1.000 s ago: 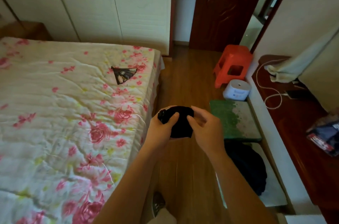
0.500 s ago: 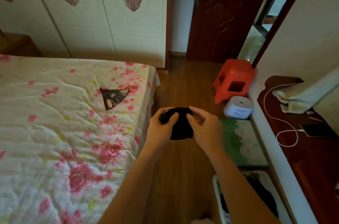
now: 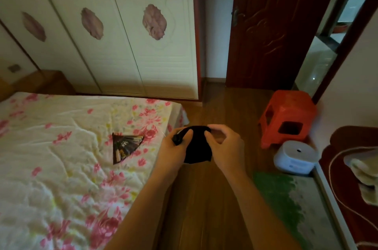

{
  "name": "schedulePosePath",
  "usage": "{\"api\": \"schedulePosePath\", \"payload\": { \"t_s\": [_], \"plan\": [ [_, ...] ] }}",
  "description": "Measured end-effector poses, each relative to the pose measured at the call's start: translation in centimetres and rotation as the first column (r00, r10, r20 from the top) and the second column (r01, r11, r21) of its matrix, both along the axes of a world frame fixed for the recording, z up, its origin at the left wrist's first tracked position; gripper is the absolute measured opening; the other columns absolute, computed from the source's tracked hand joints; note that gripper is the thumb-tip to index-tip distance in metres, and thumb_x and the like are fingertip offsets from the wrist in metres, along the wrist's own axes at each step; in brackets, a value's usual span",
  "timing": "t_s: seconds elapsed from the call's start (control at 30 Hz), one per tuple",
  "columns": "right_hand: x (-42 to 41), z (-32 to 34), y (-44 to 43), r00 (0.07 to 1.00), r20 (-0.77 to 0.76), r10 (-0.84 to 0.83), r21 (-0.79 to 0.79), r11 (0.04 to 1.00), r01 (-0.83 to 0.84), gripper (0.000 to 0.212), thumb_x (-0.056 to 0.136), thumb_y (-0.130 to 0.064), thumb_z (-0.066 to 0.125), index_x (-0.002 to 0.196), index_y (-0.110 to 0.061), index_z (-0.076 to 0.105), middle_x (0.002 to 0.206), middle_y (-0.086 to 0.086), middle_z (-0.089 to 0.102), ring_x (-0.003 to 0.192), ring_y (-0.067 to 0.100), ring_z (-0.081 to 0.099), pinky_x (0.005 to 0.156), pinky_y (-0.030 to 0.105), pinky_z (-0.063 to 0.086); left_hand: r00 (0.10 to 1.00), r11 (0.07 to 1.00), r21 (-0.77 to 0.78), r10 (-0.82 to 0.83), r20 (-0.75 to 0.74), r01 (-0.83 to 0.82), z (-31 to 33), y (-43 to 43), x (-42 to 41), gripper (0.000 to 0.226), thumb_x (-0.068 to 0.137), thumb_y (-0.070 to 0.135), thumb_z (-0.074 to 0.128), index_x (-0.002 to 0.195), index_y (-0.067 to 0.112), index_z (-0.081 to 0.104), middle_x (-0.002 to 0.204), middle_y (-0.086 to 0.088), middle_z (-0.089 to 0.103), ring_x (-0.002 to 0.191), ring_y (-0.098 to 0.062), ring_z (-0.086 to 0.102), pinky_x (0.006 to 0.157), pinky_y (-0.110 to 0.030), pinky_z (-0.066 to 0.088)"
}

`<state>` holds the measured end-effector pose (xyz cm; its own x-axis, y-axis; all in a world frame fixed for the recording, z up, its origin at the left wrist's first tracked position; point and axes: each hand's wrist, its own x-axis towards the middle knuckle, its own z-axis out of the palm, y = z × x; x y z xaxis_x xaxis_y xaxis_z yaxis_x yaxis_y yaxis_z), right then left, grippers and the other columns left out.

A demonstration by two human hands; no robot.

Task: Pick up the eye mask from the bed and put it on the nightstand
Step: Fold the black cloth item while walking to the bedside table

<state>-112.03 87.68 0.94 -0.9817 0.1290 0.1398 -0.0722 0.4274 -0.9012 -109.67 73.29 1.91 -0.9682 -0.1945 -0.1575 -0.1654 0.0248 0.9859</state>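
Observation:
A black eye mask hangs folded between both my hands, above the wooden floor just off the bed's corner. My left hand grips its left end, thumb on top. My right hand pinches its upper right edge with the fingertips. The bed, covered by a cream quilt with pink flowers, fills the left side. A brown wooden nightstand stands at the bed's far left corner, against the wardrobe.
A dark folded fan lies on the quilt near the bed's edge. To the right stand a red plastic stool, a white round device and a green mat. A dark red dresser carries a white cable and cloth.
The view has tilted upward, showing more of the wardrobe and door and bringing the nightstand into view. My hands stay together on the mask, and the right fingers have shifted to its top edge.

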Motion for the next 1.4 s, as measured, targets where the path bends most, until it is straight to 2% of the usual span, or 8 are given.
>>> {"api": "schedulePosePath", "payload": {
  "t_s": [0.17,0.27,0.37,0.7,0.9,1.0,1.13,1.4],
  "plan": [
    [-7.3,-1.7,0.7,0.997,0.060,0.057,0.030,0.998,-0.059,0.020,0.089,-0.032,0.069,0.108,-0.026,0.069,0.100,-0.014,0.067,0.082,-0.004,0.059,0.059,0.005,0.048,0.994,0.997,0.010,0.071,0.082,-0.072,-2.2,0.7,-6.1,0.024,0.100,0.031,0.061,0.113,0.014,0.071,0.102,-0.007,0.080,0.089,-0.020,0.079,0.076,-0.034,0.066],
    [-8.1,-2.3,0.2,0.996,0.073,0.055,-0.011,0.998,-0.055,0.020,0.088,-0.031,0.071,0.107,-0.024,0.070,0.098,-0.014,0.067,0.079,-0.005,0.059,0.058,0.005,0.047,0.993,0.996,0.019,0.089,0.076,-0.090,-2.6,0.1,-6.9,0.022,0.100,0.030,0.061,0.112,0.014,0.072,0.100,-0.004,0.080,0.089,-0.019,0.079,0.070,-0.025,0.063],
    [-11.3,-2.2,-0.3,0.996,0.064,0.060,-0.017,0.998,-0.059,0.020,0.088,-0.030,0.071,0.107,-0.023,0.070,0.098,-0.013,0.068,0.079,-0.005,0.060,0.057,0.005,0.048,0.992,0.994,0.022,0.103,0.075,-0.105,-2.7,-0.2,-9.9,0.023,0.100,0.032,0.061,0.115,0.018,0.072,0.105,-0.003,0.080,0.093,-0.017,0.079,0.077,-0.029,0.064],
    [-34.1,1.3,-4.0,0.997,-0.031,0.077,0.086,0.994,-0.074,0.017,0.089,-0.028,0.070,0.106,-0.025,0.068,0.088,-0.018,0.062,0.075,-0.007,0.058,0.057,0.000,0.046,0.989,0.989,0.031,0.146,-0.005,-0.146,-1.1,-3.2,-33.1,0.025,0.100,0.035,0.059,0.114,0.016,0.070,0.103,-0.004,0.078,0.093,-0.018,0.077,0.079,-0.032,0.063],
    [-44.0,0.4,-4.0,0.997,-0.047,0.064,0.052,0.997,-0.062,0.020,0.088,-0.028,0.071,0.108,-0.025,0.069,0.086,-0.023,0.061,0.076,-0.008,0.060,0.061,0.004,0.049,0.991,0.991,-0.024,0.135,-0.021,-0.135,-1.6,-3.1,-43.1,0.029,0.102,0.033,0.057,0.117,0.011,0.069,0.101,-0.003,0.076,0.088,-0.009,0.075,0.061,-0.013,0.058],
    [-49.1,-0.9,-3.2,0.995,-0.037,0.092,0.034,0.995,-0.090,0.020,0.089,-0.027,0.071,0.109,-0.024,0.070,0.091,-0.019,0.064,0.077,-0.008,0.059,0.061,0.000,0.047,0.988,0.987,-0.038,0.155,0.024,-0.154,-2.4,-2.4,-47.8,0.031,0.102,0.033,0.057,0.119,0.009,0.068,0.105,-0.007,0.077,0.095,-0.018,0.076,0.067,-0.019,0.060],
    [-57.4,-1.9,-2.1,0.993,-0.042,0.109,-0.033,0.993,-0.111,0.019,0.088,-0.027,0.071,0.107,-0.024,0.070,0.090,-0.018,0.064,0.077,-0.005,0.061,0.063,0.006,0.049,0.978,0.979,-0.007,0.205,0.028,-0.204,-2.3,-0.8,-55.1,0.025,0.102,0.030,0.058,0.115,0.012,0.069,0.104,-0.007,0.077,0.099,-0.022,0.076,0.084,-0.035,0.063],
    [-72.6,0.4,1.8,0.976,-0.056,0.209,-0.095,0.972,-0.214,0.017,0.086,-0.027,0.073,0.103,-0.026,0.068,0.086,-0.015,0.067,0.077,0.001,0.065,0.057,0.005,0.050,0.966,0.964,-0.063,0.258,-0.029,-0.259,0.4,3.2,-69.1,0.025,0.102,0.033,0.056,0.116,0.017,0.068,0.106,-0.003,0.076,0.098,-0.017,0.075,0.080,-0.028,0.063]
  ]
}}
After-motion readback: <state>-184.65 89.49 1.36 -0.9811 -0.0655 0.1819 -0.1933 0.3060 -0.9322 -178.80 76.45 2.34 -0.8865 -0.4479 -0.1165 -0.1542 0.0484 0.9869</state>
